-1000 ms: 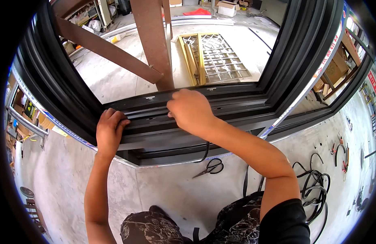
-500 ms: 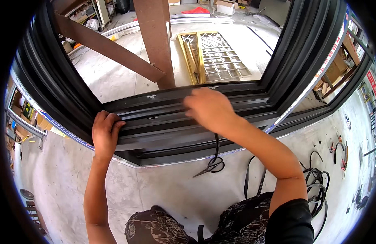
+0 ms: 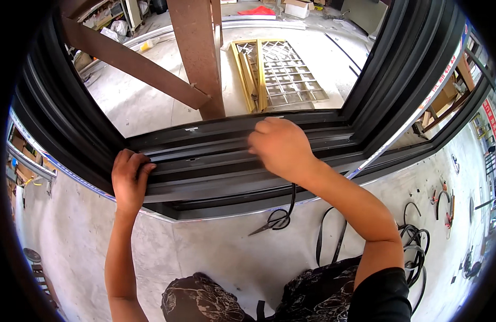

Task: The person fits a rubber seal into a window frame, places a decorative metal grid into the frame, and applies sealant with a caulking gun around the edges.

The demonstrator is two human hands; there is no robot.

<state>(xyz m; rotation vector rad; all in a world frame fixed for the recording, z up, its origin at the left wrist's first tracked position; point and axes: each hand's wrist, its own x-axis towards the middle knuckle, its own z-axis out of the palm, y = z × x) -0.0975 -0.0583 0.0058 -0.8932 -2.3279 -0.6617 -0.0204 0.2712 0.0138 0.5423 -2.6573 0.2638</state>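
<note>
A dark grey window frame (image 3: 216, 185) with several grooved channels stands before me. At the left end of its lower rail, my left hand (image 3: 131, 180) is closed over the rail, fingers bent and thumb against it. My right hand (image 3: 283, 147) is a closed fist over the middle of the same rail; its fingertips are slightly blurred and what they hold is hidden. From under the right wrist a thin black strip (image 3: 292, 198) comes down toward a pair of black-handled scissors (image 3: 275, 221), which show below the frame with blades pointing left.
A tangle of black strip (image 3: 417, 244) lies on the concrete floor to the right. Hand tools (image 3: 445, 206) lie beyond it. Past the opening are a brown steel post (image 3: 197, 48) with a diagonal brace and a gold-edged lattice panel (image 3: 291, 72) on the floor.
The whole view has shifted slightly, with the frame and the scissors a little further left. My right hand stays in a fist over the rail; my left hand keeps its place on the frame.
</note>
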